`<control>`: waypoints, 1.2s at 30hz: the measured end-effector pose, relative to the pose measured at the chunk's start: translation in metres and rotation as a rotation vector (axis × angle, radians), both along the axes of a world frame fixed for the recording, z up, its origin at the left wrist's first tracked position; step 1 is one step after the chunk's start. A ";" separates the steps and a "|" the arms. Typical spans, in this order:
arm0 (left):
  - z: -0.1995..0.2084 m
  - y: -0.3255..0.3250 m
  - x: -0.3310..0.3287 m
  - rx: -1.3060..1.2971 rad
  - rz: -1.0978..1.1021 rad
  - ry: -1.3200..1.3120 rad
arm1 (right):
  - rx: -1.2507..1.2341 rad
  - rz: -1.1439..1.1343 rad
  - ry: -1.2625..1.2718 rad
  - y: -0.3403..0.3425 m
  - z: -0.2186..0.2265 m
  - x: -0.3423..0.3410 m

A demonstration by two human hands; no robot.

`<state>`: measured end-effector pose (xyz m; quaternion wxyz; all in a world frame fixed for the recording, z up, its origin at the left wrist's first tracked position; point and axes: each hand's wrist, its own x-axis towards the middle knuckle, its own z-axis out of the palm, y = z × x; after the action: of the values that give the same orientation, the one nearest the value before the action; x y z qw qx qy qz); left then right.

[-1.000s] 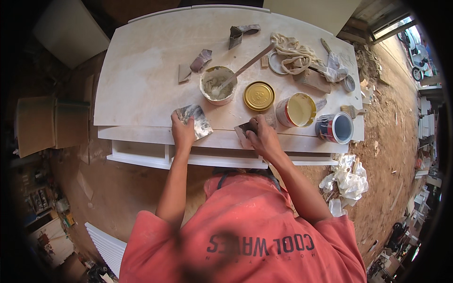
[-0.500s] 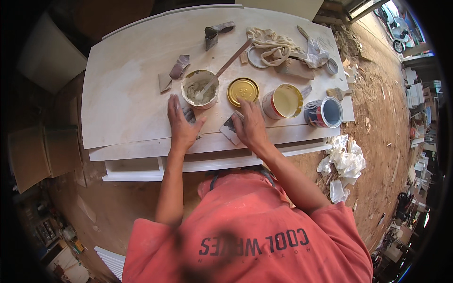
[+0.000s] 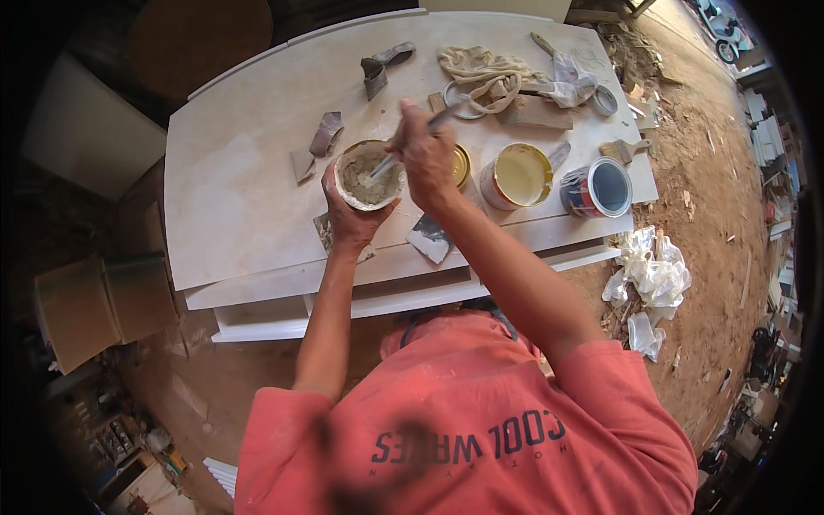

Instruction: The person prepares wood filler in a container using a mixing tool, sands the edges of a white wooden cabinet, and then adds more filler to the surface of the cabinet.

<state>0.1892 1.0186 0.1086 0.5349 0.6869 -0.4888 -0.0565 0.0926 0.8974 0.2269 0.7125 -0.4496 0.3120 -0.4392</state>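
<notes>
My left hand (image 3: 350, 223) is wrapped around the near side of a round tub (image 3: 369, 205) with thick greyish putty inside. In my right hand (image 3: 427, 161) is a long stirring stick (image 3: 384, 166), slanting down with its pale end in the putty. Part of a gold lid (image 3: 463, 163) shows behind my right wrist. A flat square piece smeared dark and white (image 3: 432, 241) lies near the table's front edge, below my right wrist. Another smeared flat piece (image 3: 324, 230) is partly hidden under my left hand.
Right of my hands stand a can of cream paint (image 3: 495, 190) and a blue-grey can (image 3: 575, 194). Farther back lie a cloth (image 3: 485, 73), a wooden block (image 3: 536, 114), brushes (image 3: 620, 152) and folded sandpaper (image 3: 326, 135). All rest on a white panel (image 3: 232, 172) with open compartments below.
My left hand has moved up onto the tub and taken hold of it. My right hand has left the flat square piece and gripped the stick, which now leans differently.
</notes>
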 end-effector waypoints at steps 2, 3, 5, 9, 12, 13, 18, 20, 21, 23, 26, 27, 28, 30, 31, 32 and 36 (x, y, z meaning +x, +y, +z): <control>0.010 0.005 -0.007 -0.020 0.025 -0.044 | -0.042 -0.034 -0.212 0.008 0.017 -0.018; 0.021 0.008 -0.014 -0.018 0.031 -0.092 | -0.017 -0.029 -0.360 0.009 0.021 -0.027; 0.028 0.013 -0.022 -0.088 0.013 -0.099 | -0.064 -0.039 -0.465 0.017 0.027 -0.033; 0.061 0.025 -0.045 -0.107 0.008 -0.167 | -0.138 0.023 -0.497 0.034 0.020 -0.050; 0.075 0.024 -0.058 -0.185 0.020 -0.187 | -0.105 0.039 -0.496 0.048 0.018 -0.061; 0.082 0.026 -0.060 -0.139 0.009 -0.233 | -0.099 0.059 -0.544 0.052 0.019 -0.066; 0.098 0.026 -0.064 -0.123 -0.077 -0.387 | -0.097 0.225 -0.509 0.040 0.036 -0.087; 0.099 0.025 -0.068 -0.174 -0.100 -0.419 | -0.056 0.287 -0.485 0.035 0.047 -0.098; 0.100 0.025 -0.069 -0.190 -0.119 -0.428 | -0.053 0.307 -0.455 0.034 0.052 -0.104; 0.102 0.023 -0.073 -0.227 -0.131 -0.448 | -0.054 0.347 -0.411 0.034 0.056 -0.118; 0.112 0.020 -0.081 -0.223 -0.119 -0.470 | -0.084 0.354 -0.341 0.038 0.062 -0.141; 0.116 0.022 -0.083 -0.178 -0.121 -0.472 | -0.106 0.320 -0.302 0.040 0.071 -0.149; 0.119 0.023 -0.086 -0.133 -0.123 -0.473 | -0.127 0.286 -0.262 0.042 0.078 -0.157; 0.124 0.017 -0.090 -0.194 -0.135 -0.466 | -0.246 0.215 -0.389 0.045 0.084 -0.168; 0.127 0.015 -0.092 -0.225 -0.142 -0.462 | -0.327 0.192 -0.439 0.046 0.085 -0.171; 0.131 0.011 -0.093 -0.238 -0.156 -0.474 | -0.411 0.162 -0.492 0.045 0.087 -0.175; 0.143 0.004 -0.107 -0.308 -0.234 -0.503 | -0.491 0.010 -0.650 0.042 0.077 -0.160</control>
<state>0.0823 1.0230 0.2521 0.4847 0.5294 -0.6844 0.1284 -0.0676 0.9391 0.3037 0.6476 -0.4455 -0.0457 -0.6165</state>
